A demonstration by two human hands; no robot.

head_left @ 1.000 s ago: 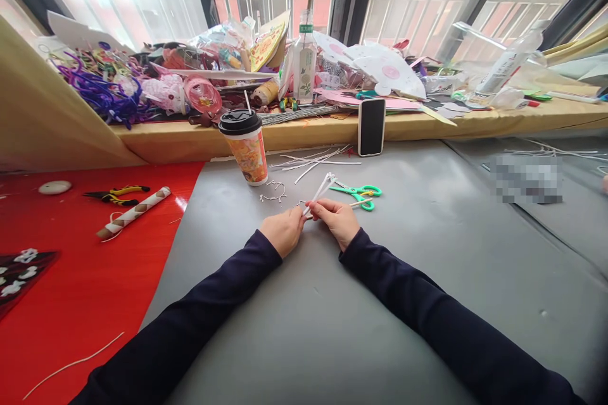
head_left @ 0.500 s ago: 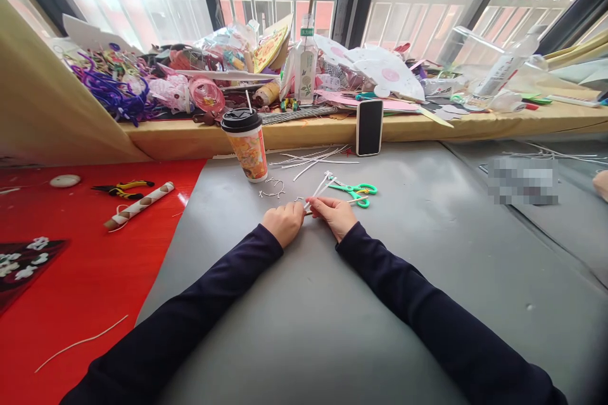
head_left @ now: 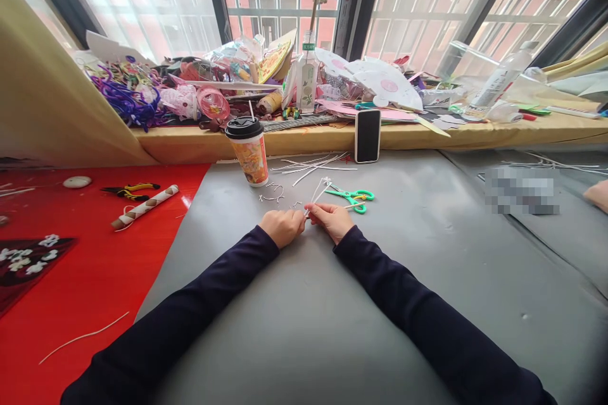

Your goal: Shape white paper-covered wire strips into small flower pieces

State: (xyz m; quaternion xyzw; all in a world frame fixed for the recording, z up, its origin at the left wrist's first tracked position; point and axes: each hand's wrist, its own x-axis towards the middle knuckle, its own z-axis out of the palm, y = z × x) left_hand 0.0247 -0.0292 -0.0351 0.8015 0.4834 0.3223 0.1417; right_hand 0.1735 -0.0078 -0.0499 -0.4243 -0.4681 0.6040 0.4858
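Since the earlier frame the hands had drawn slightly nearer. At frame centre, left hand (head_left: 282, 226) and right hand (head_left: 334, 220) pinched white wire strips (head_left: 317, 193), steadied on the grey surface (head_left: 427, 253); green scissors (head_left: 354, 196) and cup (head_left: 247, 150) lay beyond.

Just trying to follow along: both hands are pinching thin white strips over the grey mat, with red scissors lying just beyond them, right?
Nearly. The head view shows the scissors are green, not red. The rest holds: the left hand and right hand pinch thin white strips over the grey mat, the scissors lying just beyond them.
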